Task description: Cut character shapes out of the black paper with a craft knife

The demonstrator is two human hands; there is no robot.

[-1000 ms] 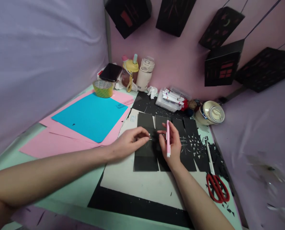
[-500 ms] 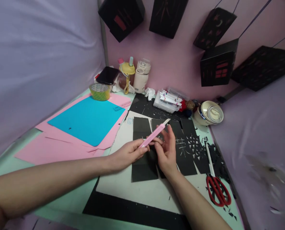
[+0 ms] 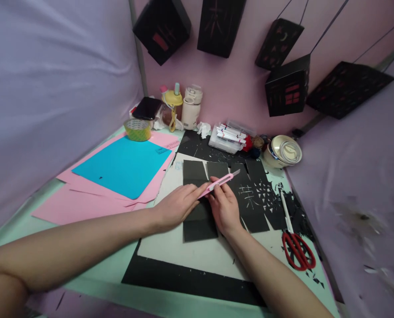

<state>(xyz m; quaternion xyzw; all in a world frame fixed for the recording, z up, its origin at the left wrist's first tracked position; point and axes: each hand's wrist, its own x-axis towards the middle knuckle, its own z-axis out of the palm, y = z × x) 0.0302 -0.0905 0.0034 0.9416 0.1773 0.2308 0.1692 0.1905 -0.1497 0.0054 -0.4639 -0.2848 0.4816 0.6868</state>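
Knife (image 3: 219,182) held between left hand (image 3: 178,203) and right hand (image 3: 225,211), over black card (image 3: 200,227).
Left: fingers together, clamped on the handle's rear end; fingertips partly hidden. Right: thumb pressed on the handle, fingers curled in behind it, clamped on the knife too. Blade (image 3: 237,172) out, pointing away and to the right, clear of both hands. Card lies flat on white board (image 3: 163,251), slits running in from its far and near edges; right portion bears cut lines and a patch of small triangular holes. Scissors (image 3: 298,251), red-handled, at right, near black scraps (image 3: 301,216). At left, blue sheet (image 3: 124,165) on pink sheets (image 3: 84,205); tape (image 3: 137,130) at their far edge. Pens (image 3: 230,134) in a clear box (image 3: 221,143) beyond the card.
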